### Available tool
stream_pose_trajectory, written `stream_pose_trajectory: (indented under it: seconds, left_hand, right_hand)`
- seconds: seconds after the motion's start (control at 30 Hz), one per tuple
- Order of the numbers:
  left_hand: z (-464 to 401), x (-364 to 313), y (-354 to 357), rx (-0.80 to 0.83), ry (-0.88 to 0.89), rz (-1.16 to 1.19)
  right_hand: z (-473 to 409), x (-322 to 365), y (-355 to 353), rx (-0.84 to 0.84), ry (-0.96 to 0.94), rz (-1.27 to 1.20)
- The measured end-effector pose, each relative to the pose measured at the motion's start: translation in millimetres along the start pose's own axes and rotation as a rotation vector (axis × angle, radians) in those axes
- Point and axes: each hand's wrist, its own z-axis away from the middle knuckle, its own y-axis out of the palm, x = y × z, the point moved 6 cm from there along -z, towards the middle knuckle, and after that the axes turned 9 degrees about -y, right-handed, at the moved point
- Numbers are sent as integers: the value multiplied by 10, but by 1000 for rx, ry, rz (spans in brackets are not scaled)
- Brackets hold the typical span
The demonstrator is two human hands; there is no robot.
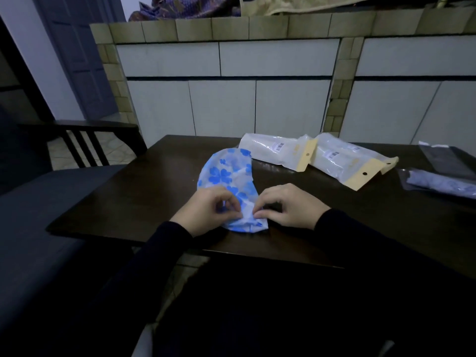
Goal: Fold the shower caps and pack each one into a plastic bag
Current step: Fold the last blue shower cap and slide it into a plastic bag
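Observation:
A translucent shower cap (228, 171) with blue flowers lies folded in a half-moon on the dark wooden table (144, 191). My left hand (206, 210) pinches the cap's near end with curled fingers. My right hand (286, 206) pinches the same end from the right, thumb on the plastic. Beyond the cap lie two plastic bags with tan header cards, one (278, 150) at the centre back and another (353, 161) to its right.
At the table's right edge lies a clear bag (443, 182) holding something bluish, with another flat clear bag (445, 158) behind it. A dark chair (90, 140) stands at the left. A tiled counter wall (231, 81) rises just behind the table.

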Motion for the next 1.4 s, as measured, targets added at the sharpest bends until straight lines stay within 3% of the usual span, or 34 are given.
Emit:
stream_pose_trajectory:
  seconds: [0.23,0.37,0.53,0.73,1.1,1.4]
  left_hand:
    - [87,28,-15,158,-162,18]
    - [80,122,-6,200,-230,113]
    - [67,118,2,105,-226,53]
    - [96,111,-10,71,-195,35]
    - [22,209,-52,138,-336,20]
    - [-7,178,-126,78,-221,-42]
  right_hand:
    - [181,-83,-35,-14,113,-198]
    - [193,-58,-34,35,121,-167]
    - [130,-20,-50,-38,70,-37]
    - [58,-88,-37,-128,183,12]
    - [35,-232,41,-54,268,-62]
    - [3,-144,76,-89,285,-37]
